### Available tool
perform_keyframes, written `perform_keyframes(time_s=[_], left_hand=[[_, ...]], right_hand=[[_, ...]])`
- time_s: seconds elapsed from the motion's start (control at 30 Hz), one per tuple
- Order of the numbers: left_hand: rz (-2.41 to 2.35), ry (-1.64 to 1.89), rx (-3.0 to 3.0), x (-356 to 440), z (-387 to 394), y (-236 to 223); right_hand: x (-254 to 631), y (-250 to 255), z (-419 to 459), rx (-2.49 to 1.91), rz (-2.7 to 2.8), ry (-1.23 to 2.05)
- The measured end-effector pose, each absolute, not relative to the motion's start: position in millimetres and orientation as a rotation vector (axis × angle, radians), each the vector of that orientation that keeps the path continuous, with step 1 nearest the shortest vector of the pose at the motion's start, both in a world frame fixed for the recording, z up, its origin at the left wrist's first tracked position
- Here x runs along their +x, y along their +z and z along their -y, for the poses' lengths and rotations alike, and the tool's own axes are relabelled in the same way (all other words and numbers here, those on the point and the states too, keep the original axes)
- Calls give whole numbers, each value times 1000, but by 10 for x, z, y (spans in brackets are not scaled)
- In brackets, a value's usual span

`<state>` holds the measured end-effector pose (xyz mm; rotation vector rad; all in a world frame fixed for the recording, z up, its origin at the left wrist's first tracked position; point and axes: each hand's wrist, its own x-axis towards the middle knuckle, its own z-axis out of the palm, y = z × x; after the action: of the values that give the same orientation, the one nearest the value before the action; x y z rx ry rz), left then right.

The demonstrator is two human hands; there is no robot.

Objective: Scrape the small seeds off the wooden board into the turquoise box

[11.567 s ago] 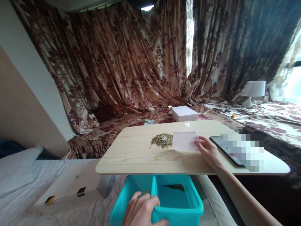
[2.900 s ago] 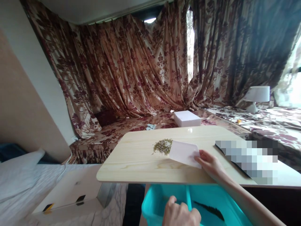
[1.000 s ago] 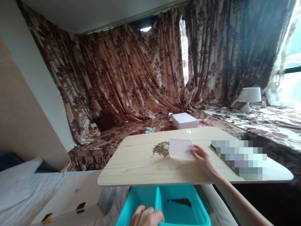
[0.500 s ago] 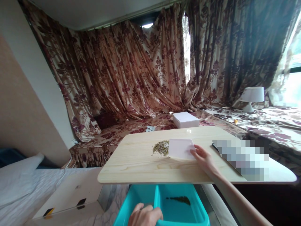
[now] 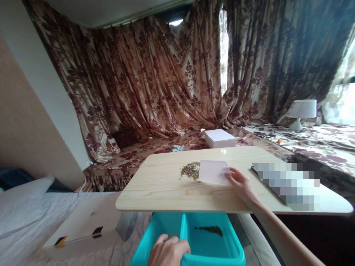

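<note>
A thin, pale plastic scraper sheet (image 5: 213, 171) is pinched at its right end by my right hand (image 5: 239, 181), over the wooden tabletop (image 5: 155, 195). Its left edge meets a loose pile of small green-brown dried bits (image 5: 190, 171). Below the table's front edge is a turquoise bin (image 5: 241, 255) with two compartments. My left hand (image 5: 169, 251) curls over the bin's near rim beside the divider, its fingertips partly hidden inside. A dark streak of similar bits (image 5: 212, 231) lies on the floor of the right compartment.
A dark-edged flat object (image 5: 288, 186), mostly blurred out, lies on the table's right. Behind the table sits a white box (image 5: 220, 137) on a patterned cover. A white lamp (image 5: 301, 111) stands far right, and a large carton (image 5: 83, 221) rests on the bed at left.
The view has shifted slightly, moving the whole scene a little in the frame. Both hands keep their grips, and the scraper sheet remains against the right side of the pile.
</note>
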<state>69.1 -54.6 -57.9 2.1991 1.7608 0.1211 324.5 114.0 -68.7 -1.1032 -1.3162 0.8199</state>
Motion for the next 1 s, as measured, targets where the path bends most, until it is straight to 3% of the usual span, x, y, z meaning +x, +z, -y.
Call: perform_keyframes(time_s=[1.0], left_hand=[[-1869, 184, 2103, 763, 659, -411]], right_hand=[[3210, -626, -1054, -1187, 1267, 816]])
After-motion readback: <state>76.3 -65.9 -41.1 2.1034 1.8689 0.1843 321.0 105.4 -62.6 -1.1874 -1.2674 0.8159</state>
